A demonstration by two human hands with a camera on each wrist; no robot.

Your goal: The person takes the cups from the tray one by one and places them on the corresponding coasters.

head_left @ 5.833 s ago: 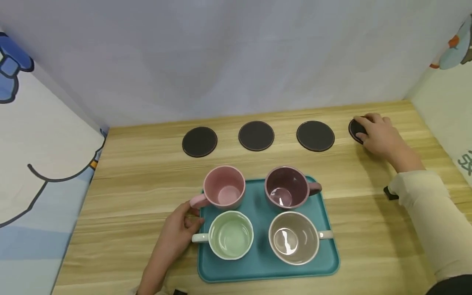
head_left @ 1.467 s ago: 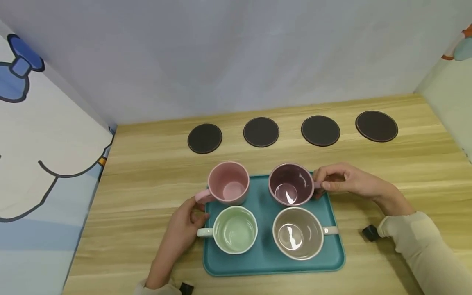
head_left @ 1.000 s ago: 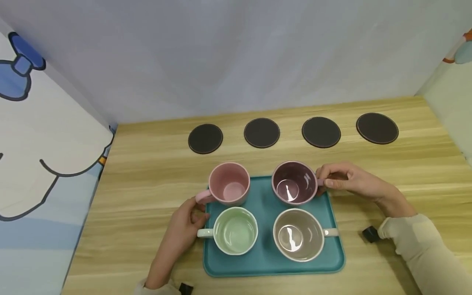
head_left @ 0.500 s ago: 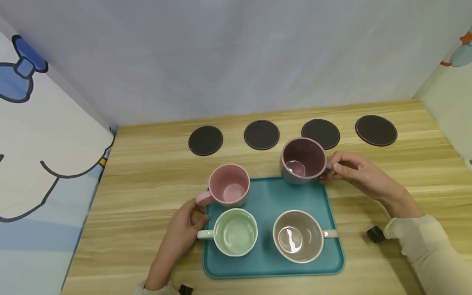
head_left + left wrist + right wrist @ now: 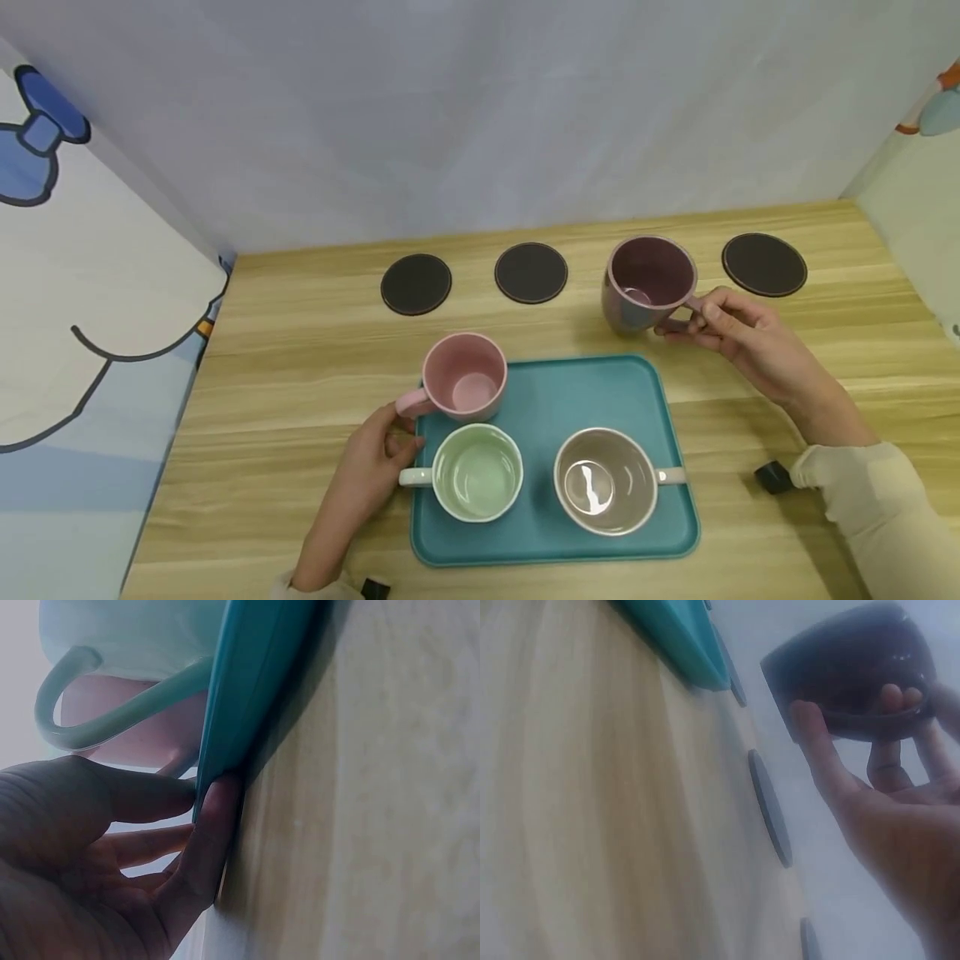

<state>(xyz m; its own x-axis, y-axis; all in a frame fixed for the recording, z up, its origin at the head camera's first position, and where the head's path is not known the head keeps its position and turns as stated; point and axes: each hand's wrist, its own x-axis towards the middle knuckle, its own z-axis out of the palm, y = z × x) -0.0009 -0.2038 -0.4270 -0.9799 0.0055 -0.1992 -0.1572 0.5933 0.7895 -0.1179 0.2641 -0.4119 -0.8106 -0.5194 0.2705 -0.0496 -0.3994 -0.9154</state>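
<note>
My right hand (image 5: 772, 358) holds a purple mug (image 5: 630, 304) by its handle, fingers through the loop. The right wrist view shows this mug (image 5: 847, 667) raised above the tabletop. With my left hand (image 5: 367, 467) I pinch the left rim of a teal tray (image 5: 585, 396); in the left wrist view the thumb is above the tray edge (image 5: 225, 712) and a finger beneath it. Standing on the tray are a pink mug (image 5: 465, 377), a pale green mug (image 5: 478, 473) and a beige mug (image 5: 606, 483). The pink and green handles point left, close to my left hand.
Black round coasters lie in a row at the back of the wooden table (image 5: 277, 350): a left one (image 5: 416, 284), a middle one (image 5: 531, 272) and a right one (image 5: 764, 264). The purple mug hides another. A grey-white cloth wall (image 5: 480, 125) rises behind.
My right hand left the far-right coaster, took the purple mug's handle, lifted it off the tray and carried it back and right, over the third coaster. My left hand stayed at the tray rim.
</note>
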